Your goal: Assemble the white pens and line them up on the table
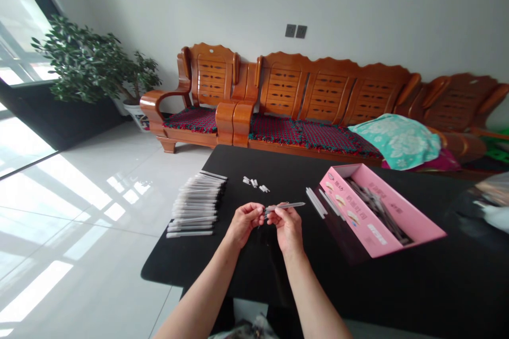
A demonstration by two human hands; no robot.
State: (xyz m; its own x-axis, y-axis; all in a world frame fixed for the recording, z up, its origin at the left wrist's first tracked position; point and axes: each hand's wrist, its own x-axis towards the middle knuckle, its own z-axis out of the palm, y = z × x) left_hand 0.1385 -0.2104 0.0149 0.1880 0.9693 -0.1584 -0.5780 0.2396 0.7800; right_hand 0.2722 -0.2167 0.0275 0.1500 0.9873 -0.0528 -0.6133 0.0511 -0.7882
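Observation:
My right hand (287,222) is closed round a slim pen (292,205) with a translucent whitish barrel, its pointed end to the right. My left hand (245,221) pinches at the pen's left end, where something small and dark shows between the two hands; its exact shape is too small to tell. Beyond the hands lie several small white pieces (254,183). A long row of similar pens (196,204) with frosted barrels and dark right ends lies left of my left hand. Several whitish tubes (316,203) lie to the right of my right hand.
A pink box (368,222) with dark slender sticks (377,206) inside stands on the black table (274,164) at right. A clear plastic bag (487,206) is at the far right. Behind are a wooden sofa (314,85) and a potted plant (91,63).

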